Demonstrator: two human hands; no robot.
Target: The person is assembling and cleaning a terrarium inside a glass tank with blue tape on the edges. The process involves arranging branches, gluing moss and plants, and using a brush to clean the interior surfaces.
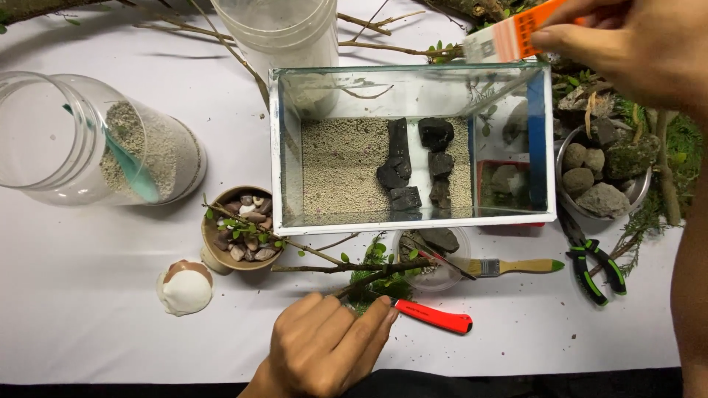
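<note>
Fingers of the left hand [324,346] are curled loosely together, fingertips resting on the white table [88,324] against the end of a red-handled tool [435,317] and a leafy twig [354,267] — whether they actually grip either cannot be told. Fingers of the right hand [634,48] are pinched on an orange-and-white card [509,37], held over the far right corner of the glass tank [413,147].

The tank stands at the table's centre; its floor carries pale sand and two rows of black stones [417,166]. Just in front of it lie a small clear dish [435,258] holding a dark rock and a wooden-handled brush [516,266]. Left of the twig sit a brown bowl of pebbles [240,228] and a white seashell [184,289]. Farther left, a clear jar [88,140] lies on its side, part-filled with sand, a teal scoop inside. To the right — a metal bowl of grey rocks [601,177] and green-handled pliers [594,262], with moss and branches around.
</note>
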